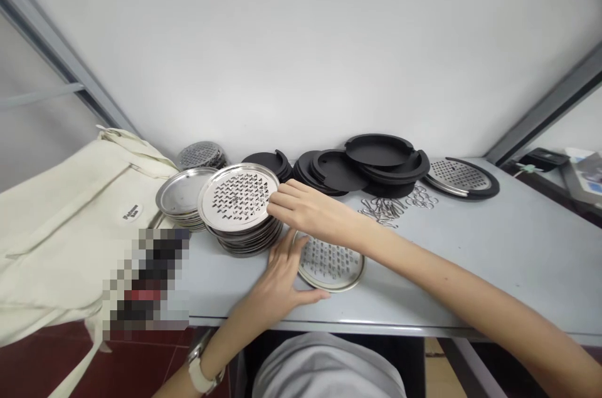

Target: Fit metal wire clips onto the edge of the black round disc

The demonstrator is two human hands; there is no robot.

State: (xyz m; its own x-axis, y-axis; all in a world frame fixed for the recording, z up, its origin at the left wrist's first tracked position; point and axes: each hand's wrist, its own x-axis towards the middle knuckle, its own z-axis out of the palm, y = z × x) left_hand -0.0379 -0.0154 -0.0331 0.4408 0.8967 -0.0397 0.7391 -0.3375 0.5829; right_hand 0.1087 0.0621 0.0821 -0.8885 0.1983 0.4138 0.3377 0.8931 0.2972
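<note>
My right hand (305, 207) reaches across to the left and has its fingers closed on the right edge of a round metal grater plate (239, 197). That plate sits slightly tilted on top of a stack of similar discs (247, 244). Below my right forearm, another round grater plate (329, 263) lies on the table, its upper part hidden by that arm. My left hand (281, 276) is at this plate's left rim, thumb and fingers spread apart along it.
Behind the stack are shiny round metal dishes (181, 191) and more grater discs (200, 153). Black round holders (376, 163) are piled at the back, near loose metal clips (383, 211). A grater in a black holder (463, 177) lies right. A cream bag (61, 216) hangs over the left side.
</note>
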